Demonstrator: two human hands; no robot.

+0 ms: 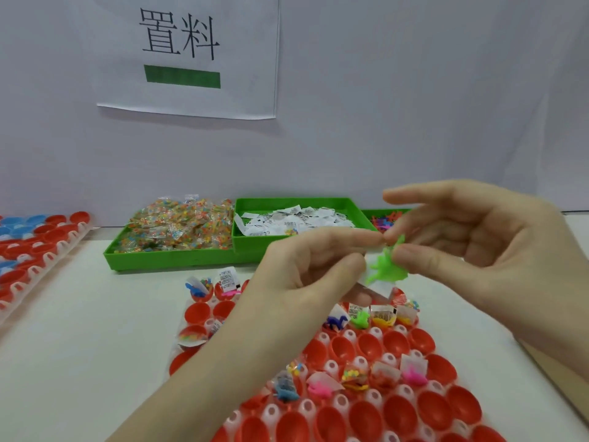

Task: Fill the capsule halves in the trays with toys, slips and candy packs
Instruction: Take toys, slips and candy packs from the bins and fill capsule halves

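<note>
Both hands are raised above the far end of the tray of red capsule halves (pixel 366 416), which lies on the white worktop (pixel 95 330). The left hand (pixel 306 269) and the right hand (pixel 478 247) meet at a bright green toy (pixel 384 269): the right thumb and forefinger are pinched on its upper part, while the left fingertips close on a white slip (pixel 379 290) just beneath and seem to touch the toy too. The toy hangs in the air over the tray's back row. Several halves there and in a middle row already carry toys, slips and candy packs; the near rows are mostly bare red cups. Behind the hands, against the wall, stand green bins: one heaped with candy packs (pixel 178 226), one with white slips (pixel 296 220), and a third (pixel 387 215) with small coloured toys, largely hidden by the right hand. A second tray (pixel 28 247) of red and blue halves runs along the left edge of the worktop. Open worktop lies between the two trays and in front of the bins. A paper sign (pixel 188 55) hangs on the wall above.
</note>
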